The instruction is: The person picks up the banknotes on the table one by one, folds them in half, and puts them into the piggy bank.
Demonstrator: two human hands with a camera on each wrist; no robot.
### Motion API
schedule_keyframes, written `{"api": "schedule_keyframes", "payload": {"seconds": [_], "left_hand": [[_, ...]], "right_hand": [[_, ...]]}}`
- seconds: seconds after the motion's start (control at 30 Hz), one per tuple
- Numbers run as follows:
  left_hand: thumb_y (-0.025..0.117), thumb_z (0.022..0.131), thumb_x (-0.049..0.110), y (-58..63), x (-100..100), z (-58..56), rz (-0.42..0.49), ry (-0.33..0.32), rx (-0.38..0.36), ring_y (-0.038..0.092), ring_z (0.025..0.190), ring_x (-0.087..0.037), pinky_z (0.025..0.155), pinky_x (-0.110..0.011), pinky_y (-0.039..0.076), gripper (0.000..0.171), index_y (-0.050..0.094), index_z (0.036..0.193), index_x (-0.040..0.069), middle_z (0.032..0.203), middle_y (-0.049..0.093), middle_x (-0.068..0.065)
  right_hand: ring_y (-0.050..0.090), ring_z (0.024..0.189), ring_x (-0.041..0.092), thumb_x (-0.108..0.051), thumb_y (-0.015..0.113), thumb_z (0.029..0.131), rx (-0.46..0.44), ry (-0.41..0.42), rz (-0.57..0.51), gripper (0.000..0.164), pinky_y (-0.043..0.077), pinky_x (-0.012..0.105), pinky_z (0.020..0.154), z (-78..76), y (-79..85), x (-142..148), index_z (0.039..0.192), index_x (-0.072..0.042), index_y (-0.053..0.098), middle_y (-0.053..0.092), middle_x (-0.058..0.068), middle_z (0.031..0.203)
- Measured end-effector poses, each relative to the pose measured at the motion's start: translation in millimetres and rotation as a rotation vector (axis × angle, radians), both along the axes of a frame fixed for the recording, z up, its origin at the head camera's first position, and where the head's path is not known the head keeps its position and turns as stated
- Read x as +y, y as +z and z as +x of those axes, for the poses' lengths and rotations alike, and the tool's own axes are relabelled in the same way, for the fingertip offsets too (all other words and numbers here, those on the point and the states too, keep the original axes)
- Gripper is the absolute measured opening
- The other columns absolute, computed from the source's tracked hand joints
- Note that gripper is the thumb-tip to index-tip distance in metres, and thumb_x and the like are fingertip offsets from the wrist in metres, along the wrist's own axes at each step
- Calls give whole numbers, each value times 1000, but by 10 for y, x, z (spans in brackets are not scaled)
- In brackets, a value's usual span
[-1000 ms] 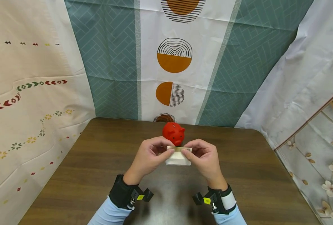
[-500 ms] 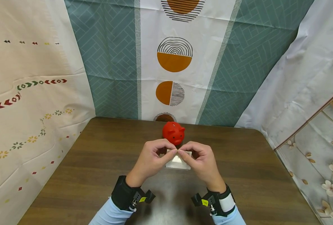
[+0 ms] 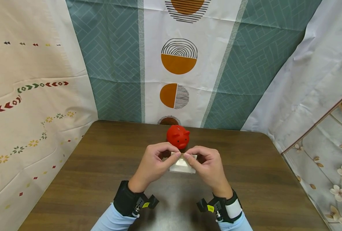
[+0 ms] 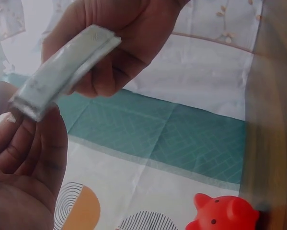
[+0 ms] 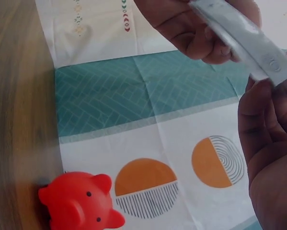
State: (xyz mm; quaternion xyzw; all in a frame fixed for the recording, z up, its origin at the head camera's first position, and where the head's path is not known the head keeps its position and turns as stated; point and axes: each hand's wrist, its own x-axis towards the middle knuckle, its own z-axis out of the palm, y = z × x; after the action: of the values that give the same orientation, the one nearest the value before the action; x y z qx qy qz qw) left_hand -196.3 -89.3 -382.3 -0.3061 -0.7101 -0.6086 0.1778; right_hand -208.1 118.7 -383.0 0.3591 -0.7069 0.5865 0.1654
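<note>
Both hands pinch a small pale folded banknote (image 3: pixel 182 166) over the middle of the table. The left hand (image 3: pixel 156 163) has its thumb and forefinger at the top edge, left of centre. Mirroring it, the right hand (image 3: pixel 205 163) pinches the same edge with its thumb tip close to the other thumb. In the left wrist view the folded banknote (image 4: pixel 62 72) shows as a narrow layered strip stretched between the hands. Faint print marks the banknote (image 5: pixel 248 40) in the right wrist view. A red piggy bank (image 3: pixel 178 137) stands just beyond the fingertips, facing the person.
The brown wooden table (image 3: pixel 116 144) extends around the hands. Behind it hangs a green and white patterned cloth (image 3: pixel 116 64). A cream cloth (image 3: pixel 29 128) hangs on the left and a white floral one (image 3: pixel 309 112) on the right.
Both hands have come slightly nearer the person, and the thumbs have slid inward along the banknote's top edge, almost meeting, then parting a little. The piggy bank stays put.
</note>
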Motion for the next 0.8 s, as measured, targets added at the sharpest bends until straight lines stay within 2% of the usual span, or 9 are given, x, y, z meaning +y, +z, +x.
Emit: {"api": "schedule_keyframes", "payload": {"seconds": [0.17, 0.4, 0.8], "left_hand": [[72, 93, 4, 11, -27, 2, 10, -14, -16, 60, 70, -14, 64, -29, 59, 8, 77, 96, 9, 84, 73, -5], [73, 93, 6, 33, -53, 4, 11, 3, -21, 59, 70, -13, 61, -27, 56, 7, 78, 94, 11, 84, 74, -3], [72, 93, 3, 60, -110, 3, 21, 21, -24, 60, 70, -14, 62, -26, 56, 7, 78, 94, 8, 85, 75, -7]], "right_hand": [[46, 57, 11, 14, 69, 87, 1, 22, -32, 23, 36, 24, 41, -6, -5, 15, 94, -6, 75, 62, 2, 72], [48, 58, 12, 14, 70, 87, -12, 10, -38, 22, 38, 25, 43, 3, 12, 26, 94, -6, 75, 64, 2, 74], [52, 62, 13, 14, 68, 87, -29, -11, -45, 21, 43, 26, 46, 7, 23, 51, 95, -5, 76, 67, 3, 78]]}}
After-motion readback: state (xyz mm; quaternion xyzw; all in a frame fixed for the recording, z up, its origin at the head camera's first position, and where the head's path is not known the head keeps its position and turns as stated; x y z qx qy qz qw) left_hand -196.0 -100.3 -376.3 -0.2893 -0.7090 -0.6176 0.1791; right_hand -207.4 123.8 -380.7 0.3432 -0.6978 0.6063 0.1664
